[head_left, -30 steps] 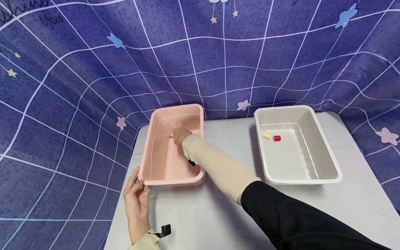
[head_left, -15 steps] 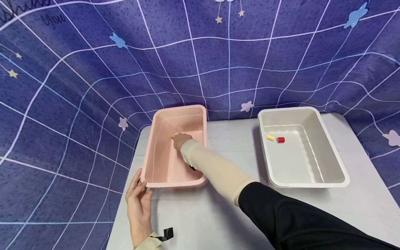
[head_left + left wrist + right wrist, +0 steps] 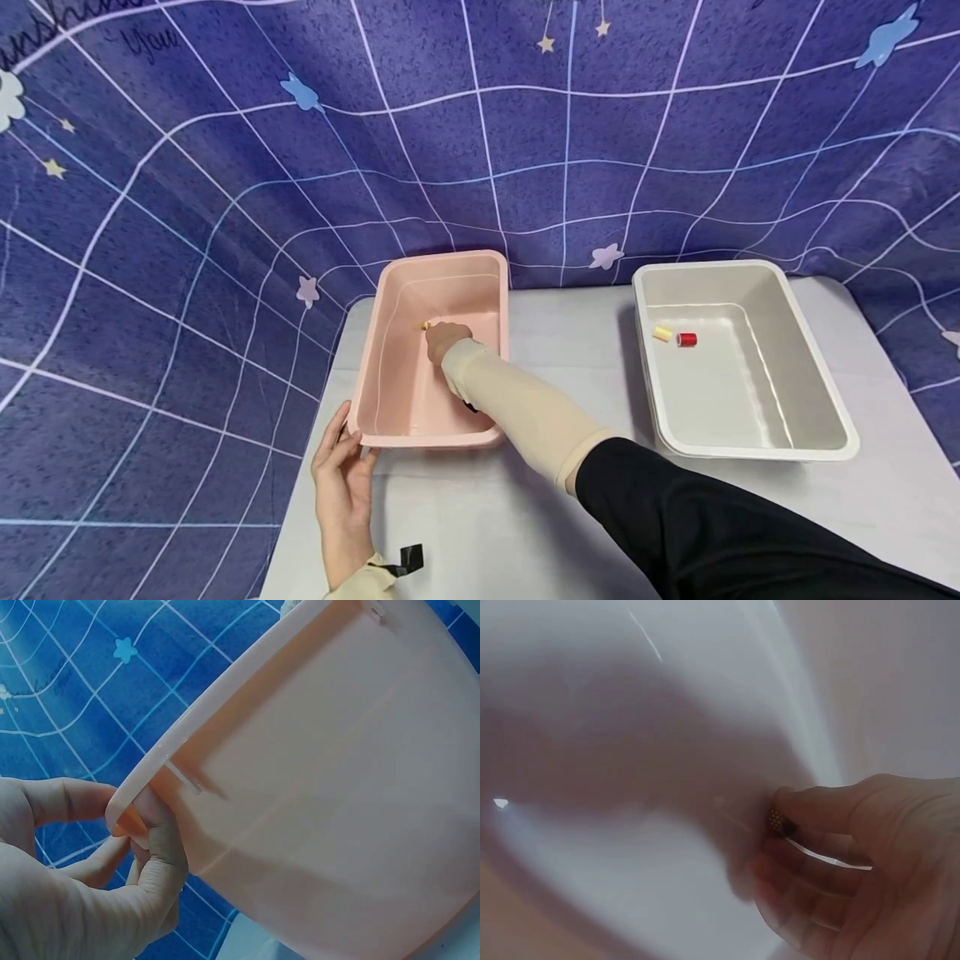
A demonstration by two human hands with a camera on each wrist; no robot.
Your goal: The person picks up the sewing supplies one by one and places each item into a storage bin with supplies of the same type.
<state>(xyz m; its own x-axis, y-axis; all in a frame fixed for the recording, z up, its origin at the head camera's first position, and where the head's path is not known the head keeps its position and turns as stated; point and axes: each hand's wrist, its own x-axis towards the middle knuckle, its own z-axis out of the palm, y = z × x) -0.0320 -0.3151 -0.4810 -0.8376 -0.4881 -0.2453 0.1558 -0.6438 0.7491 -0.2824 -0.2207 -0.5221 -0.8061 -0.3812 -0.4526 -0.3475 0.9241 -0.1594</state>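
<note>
A pink plastic bin [image 3: 427, 440] stands on the left half of the table. My left hand [image 3: 345, 492] grips its near left corner; in the left wrist view the thumb [image 3: 161, 832] presses under the rim [image 3: 161, 742] and fingers lie on the other side. My right hand [image 3: 447, 340] reaches down inside this bin. Between its thumb and fingers it pinches a small gold dimpled thimble [image 3: 776, 820], low beside the bin wall. Only the thimble's end shows in the head view, at the fingertips; the rest is covered by the hand.
To the right stands a grey-white bin [image 3: 750, 454] holding a yellow thread spool [image 3: 662, 333] and a red thread spool [image 3: 686, 340]. A blue-purple gridded cloth [image 3: 525, 142] hangs behind and left of the white-covered table [image 3: 465, 517].
The head view has shifted, so both bins sit farther right in it. My left hand keeps its grip on the corner; my right hand stays inside the pink bin, with the thimble at its fingertips.
</note>
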